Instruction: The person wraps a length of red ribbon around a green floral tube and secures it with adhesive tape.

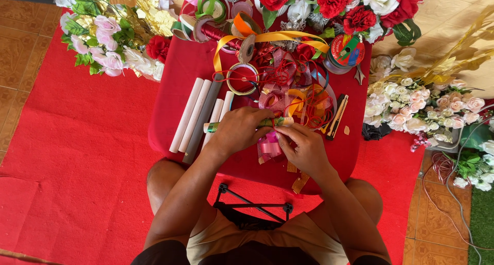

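Red carpet [72,157] over tiled floor, a small red table [180,75] ringed with flowers [103,33] and ribbon spools [242,77]. Left hand [239,130] closed around a green-wrapped stick [213,126] lying crosswise; right hand [304,147] pinches its right end, touching.

One labelled thing shows: a round printed label in red, green and white [346,49] on the face of a spool standing at the far right of the red cloth-covered surface [175,90], just below the red artificial flowers. Its print is too small to make out. No packages, signs or screens appear elsewhere.
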